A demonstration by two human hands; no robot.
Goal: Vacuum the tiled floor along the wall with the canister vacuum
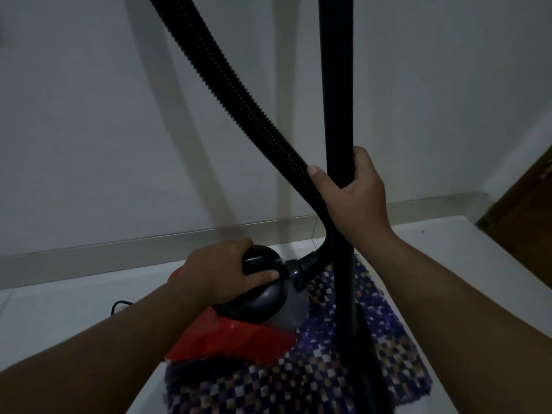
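Observation:
A red and black canister vacuum (239, 333) sits low in the middle, partly on a mat. My left hand (221, 270) grips the black handle on top of the canister. A ribbed black hose (239, 85) runs from the canister's front up and out of the top of the view. A straight black wand tube (337, 85) stands upright beside it. My right hand (355, 198) is wrapped around this tube at mid height, thumb against the hose. The tube's lower end is hidden at the bottom edge.
A checkered woven mat (301, 380) lies on the pale tiled floor (59, 318). A white wall (104, 130) with a tiled skirting (104, 252) runs across ahead. A thin black cord (119, 304) lies left of the canister. A brown wooden door (525, 210) stands at right.

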